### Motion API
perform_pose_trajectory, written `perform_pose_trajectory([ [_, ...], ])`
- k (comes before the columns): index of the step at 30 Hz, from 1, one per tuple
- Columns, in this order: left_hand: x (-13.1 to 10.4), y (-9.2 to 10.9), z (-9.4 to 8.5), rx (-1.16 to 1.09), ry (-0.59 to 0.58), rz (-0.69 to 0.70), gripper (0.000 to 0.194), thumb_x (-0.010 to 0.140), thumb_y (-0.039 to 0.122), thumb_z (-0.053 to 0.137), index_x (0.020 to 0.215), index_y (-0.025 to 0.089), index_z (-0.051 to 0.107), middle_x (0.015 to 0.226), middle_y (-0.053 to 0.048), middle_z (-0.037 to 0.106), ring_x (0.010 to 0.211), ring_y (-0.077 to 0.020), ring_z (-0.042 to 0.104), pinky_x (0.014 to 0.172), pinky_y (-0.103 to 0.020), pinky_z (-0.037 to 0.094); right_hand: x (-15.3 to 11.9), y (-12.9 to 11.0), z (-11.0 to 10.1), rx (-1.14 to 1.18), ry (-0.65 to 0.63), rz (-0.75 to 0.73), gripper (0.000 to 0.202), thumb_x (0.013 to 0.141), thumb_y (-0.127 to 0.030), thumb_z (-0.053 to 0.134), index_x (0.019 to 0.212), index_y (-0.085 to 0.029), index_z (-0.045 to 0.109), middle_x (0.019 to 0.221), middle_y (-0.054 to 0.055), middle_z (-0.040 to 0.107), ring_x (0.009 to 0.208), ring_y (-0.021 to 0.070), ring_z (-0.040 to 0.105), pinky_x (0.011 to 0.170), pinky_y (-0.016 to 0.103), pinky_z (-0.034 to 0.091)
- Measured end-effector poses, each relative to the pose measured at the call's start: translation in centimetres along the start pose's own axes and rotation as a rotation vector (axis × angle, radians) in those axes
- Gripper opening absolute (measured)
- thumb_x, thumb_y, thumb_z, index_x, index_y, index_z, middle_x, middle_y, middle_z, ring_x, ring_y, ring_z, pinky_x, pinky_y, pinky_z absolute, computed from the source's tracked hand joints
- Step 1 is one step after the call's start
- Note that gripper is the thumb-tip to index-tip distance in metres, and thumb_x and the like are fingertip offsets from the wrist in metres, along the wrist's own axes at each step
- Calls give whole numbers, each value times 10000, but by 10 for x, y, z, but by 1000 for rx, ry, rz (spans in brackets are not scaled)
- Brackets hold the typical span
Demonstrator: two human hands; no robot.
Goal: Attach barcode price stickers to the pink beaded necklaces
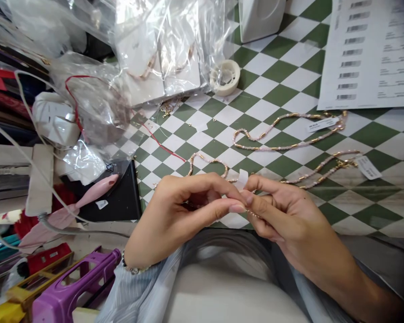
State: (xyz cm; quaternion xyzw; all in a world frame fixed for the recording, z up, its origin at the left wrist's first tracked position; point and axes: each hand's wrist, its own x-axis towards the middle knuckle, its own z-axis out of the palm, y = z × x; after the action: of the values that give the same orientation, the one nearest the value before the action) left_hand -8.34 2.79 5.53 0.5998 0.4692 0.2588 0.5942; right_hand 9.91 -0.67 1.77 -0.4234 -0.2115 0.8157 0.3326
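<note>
My left hand point(191, 206) and my right hand point(283, 211) meet at the table's near edge, fingertips pinched together around a beaded strand point(255, 214). Part of that strand hangs below my right fingertips; the rest is hidden by the fingers. A small white tag point(242, 179) sticks up between the hands. Just beyond my left hand, a pink and gold beaded strand point(208, 159) curves over the checkered cloth. Another tagged beaded strand point(318, 172) lies beyond my right hand, and a longer one point(283, 147) rests farther back.
Plastic bags with white cards point(180, 54) fill the back left, beside a tape roll point(225, 77). A barcode sheet point(366, 58) lies back right. Cables, a power strip point(40, 179) and a purple plastic object point(74, 287) crowd the left.
</note>
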Motion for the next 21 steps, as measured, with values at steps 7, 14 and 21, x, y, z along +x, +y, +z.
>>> perform_pose_trajectory([
  [7,-4,1,-11,-1,-6,27,140,883,59,732,867,190,779,765,9,750,537,-49,573,479,-145,456,2,-5,3,-136,29,19,325,884,-460,744,789,-191,590,472,-104,288,439,33,139,427,238,93],
  [14,-5,-1,-18,212,-12,103,96,818,169,835,888,186,772,782,-14,740,595,-84,559,496,-201,441,-3,-6,3,-233,90,17,360,864,-494,749,723,-195,605,438,-104,287,411,38,115,433,268,149],
  [21,-3,-1,-18,250,-43,133,69,836,165,818,854,167,752,741,0,699,614,-75,539,524,-202,429,-4,-8,3,-297,113,6,414,864,-517,739,666,-179,603,446,-83,309,405,28,153,398,268,59],
])
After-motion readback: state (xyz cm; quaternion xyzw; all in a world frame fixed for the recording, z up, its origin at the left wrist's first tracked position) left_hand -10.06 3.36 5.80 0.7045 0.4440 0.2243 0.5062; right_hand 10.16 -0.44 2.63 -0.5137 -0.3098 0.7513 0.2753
